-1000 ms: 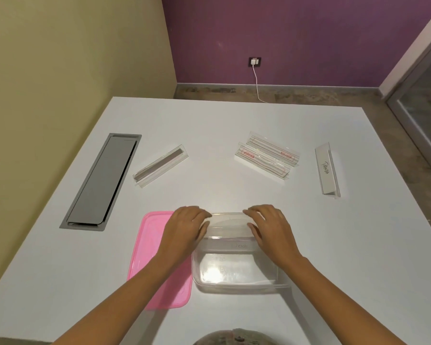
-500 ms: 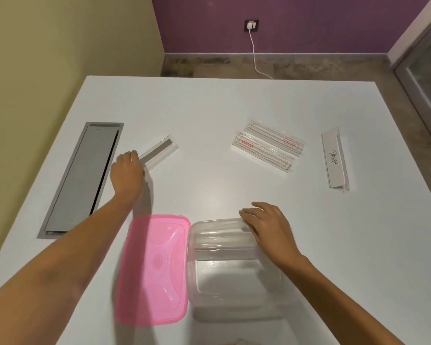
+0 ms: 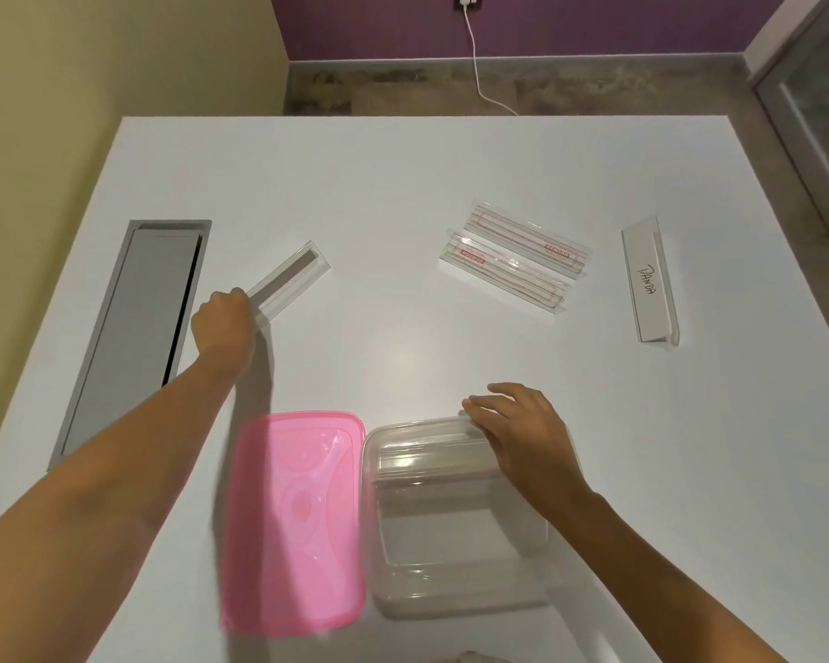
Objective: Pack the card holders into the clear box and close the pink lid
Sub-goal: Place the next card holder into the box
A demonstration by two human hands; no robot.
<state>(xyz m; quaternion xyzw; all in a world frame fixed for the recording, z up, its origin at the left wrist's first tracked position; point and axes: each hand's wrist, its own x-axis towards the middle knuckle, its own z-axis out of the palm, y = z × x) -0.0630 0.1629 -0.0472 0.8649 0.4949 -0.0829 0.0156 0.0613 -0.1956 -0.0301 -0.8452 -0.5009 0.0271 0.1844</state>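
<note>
The clear box [image 3: 455, 586] stands open near the table's front edge, and it looks empty. Beside it on the left lies the pink lid [image 3: 295, 519]. My right hand [image 3: 522, 435] rests flat on the box's far right rim, fingers spread. My left hand [image 3: 223, 323] is closed around the near end of a clear card holder with a grey strip [image 3: 293, 277], left of centre. Two clear holders with red print [image 3: 513, 256] lie side by side further back. A white holder with handwriting [image 3: 649, 282] lies at the right.
A grey cable hatch [image 3: 130, 332] is set into the white table [image 3: 403, 174] along its left side. A yellow wall runs close to the table's left edge. Beyond the far edge is bare floor with a white cable [image 3: 479, 79].
My left hand left the box, reached out to the left and closed on the grey-strip holder's end. My right hand stayed on the box rim. My view tilted down and closer.
</note>
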